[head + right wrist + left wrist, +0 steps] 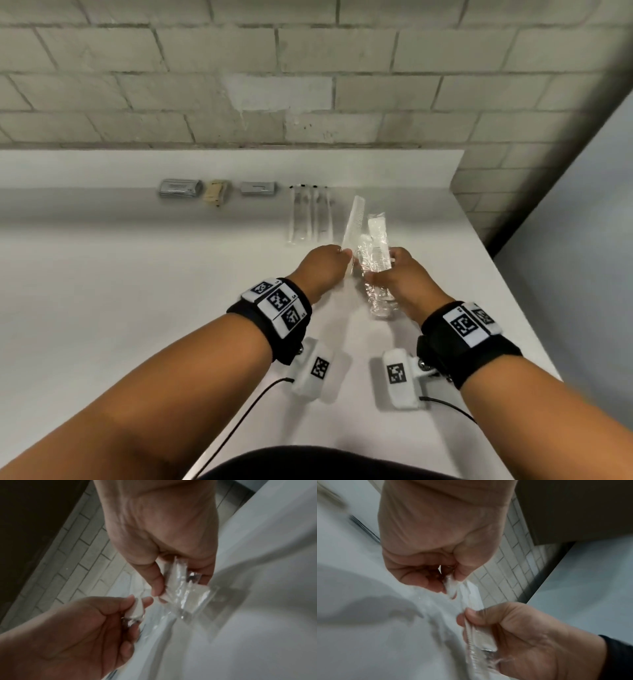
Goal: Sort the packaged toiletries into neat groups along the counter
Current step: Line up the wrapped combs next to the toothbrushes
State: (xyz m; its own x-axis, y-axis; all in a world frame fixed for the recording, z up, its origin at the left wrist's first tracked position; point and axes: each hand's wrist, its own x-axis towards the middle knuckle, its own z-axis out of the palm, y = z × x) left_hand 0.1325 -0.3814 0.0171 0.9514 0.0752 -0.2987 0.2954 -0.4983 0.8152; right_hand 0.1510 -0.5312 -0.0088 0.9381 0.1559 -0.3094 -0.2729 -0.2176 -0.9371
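Above the white counter, my left hand pinches the near end of one white comb in clear wrap, which points away toward the wall. My right hand grips a bundle of wrapped combs just to the right of it. In the left wrist view the left hand pinches the comb between thumb and fingers, and the right hand curls round the bundle. The right wrist view shows the right hand on the bundle and the left hand on the single comb.
Along the back of the counter lie grey packets, a tan packet, another grey packet and a row of wrapped toothbrushes. The brick wall stands behind. The counter ends at the right edge.
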